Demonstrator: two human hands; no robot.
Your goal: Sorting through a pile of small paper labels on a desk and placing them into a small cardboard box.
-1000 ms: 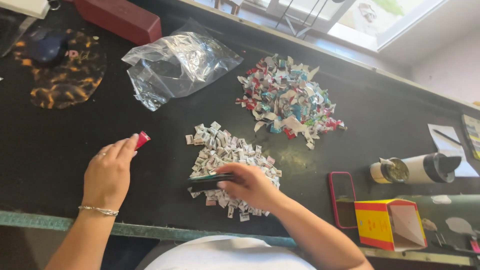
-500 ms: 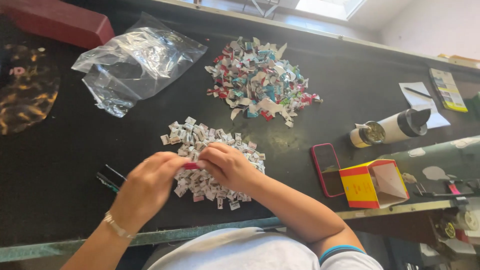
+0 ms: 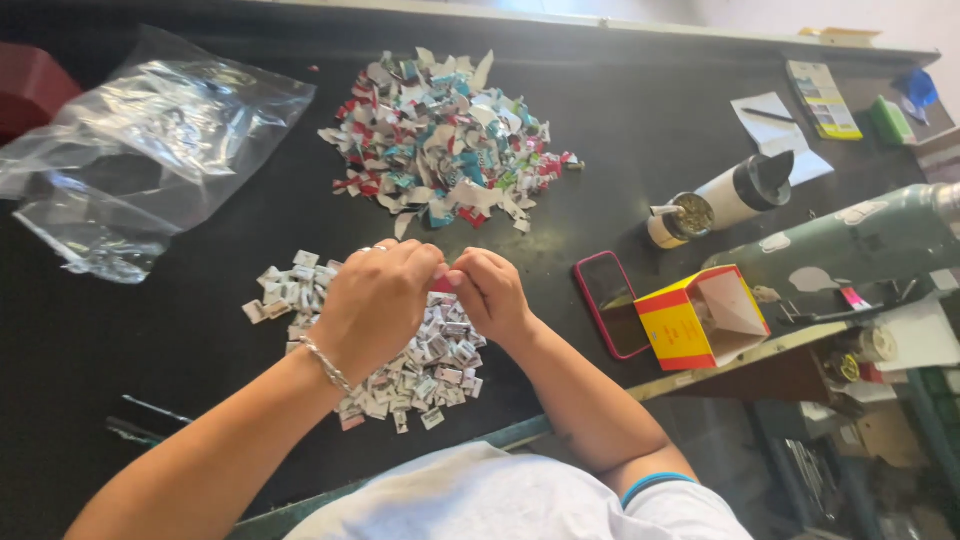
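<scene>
**Both hands pinch a small red piece over the folded-paper pile**

While the two hands meet above the near pile, the left hand (image 3: 375, 300) and the right hand (image 3: 490, 292) close their fingertips on one small red piece (image 3: 441, 285), which shows only as a sliver between thumb and fingers. Its shape is mostly hidden by the fingers; what shows is a flat, red edge. Both grips are tight, with fingers curled in and no gap showing, and the left wrist wears a thin silver bracelet (image 3: 326, 364).

Directly under the hands lies the pile of small folded pieces (image 3: 420, 370), each a tight little rectangle, mostly white and grey with print on it and a few pinkish spots. The pile spreads on the black table (image 3: 200, 330) just in front of the person's body.

Farther back on the table sits a looser heap of cut paper scraps (image 3: 445, 140), in red, teal, white and grey, the bits irregular and unfolded. To the left of it lies a crumpled clear plastic bag (image 3: 140, 150). To the right of the hands a phone with a red case (image 3: 612, 304) lies flat, just beside an open yellow and red carton (image 3: 700, 318). Behind those, a white bottle with a black cap (image 3: 735, 190) lies on its side.
</scene>
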